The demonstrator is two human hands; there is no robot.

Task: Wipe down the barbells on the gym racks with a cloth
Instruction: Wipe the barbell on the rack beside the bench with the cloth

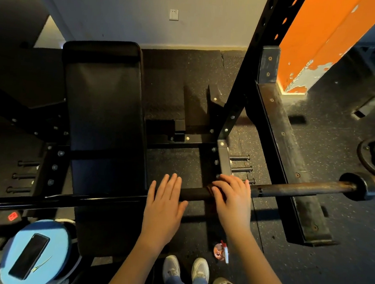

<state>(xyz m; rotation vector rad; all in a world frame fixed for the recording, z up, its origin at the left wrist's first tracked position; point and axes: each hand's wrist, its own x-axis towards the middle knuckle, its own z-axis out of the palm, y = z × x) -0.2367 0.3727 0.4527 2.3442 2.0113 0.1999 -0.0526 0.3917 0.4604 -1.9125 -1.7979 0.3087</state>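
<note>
Speckled black gym floor (333,220) lies under a person's shoes (185,269), a spray bottle (222,251) just beside them. Left hand (166,203) rests flat, fingers straight, on the barbell (301,187). Right hand (233,197) curls over a brown cloth (211,188) on the bar, near the rack (242,90). Beyond stand a black bench (104,104) and white wall (147,11).

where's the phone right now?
Head view, lower left: the phone lies flat on a blue plate, left of the bench and on the near side of the barbell.
</note>
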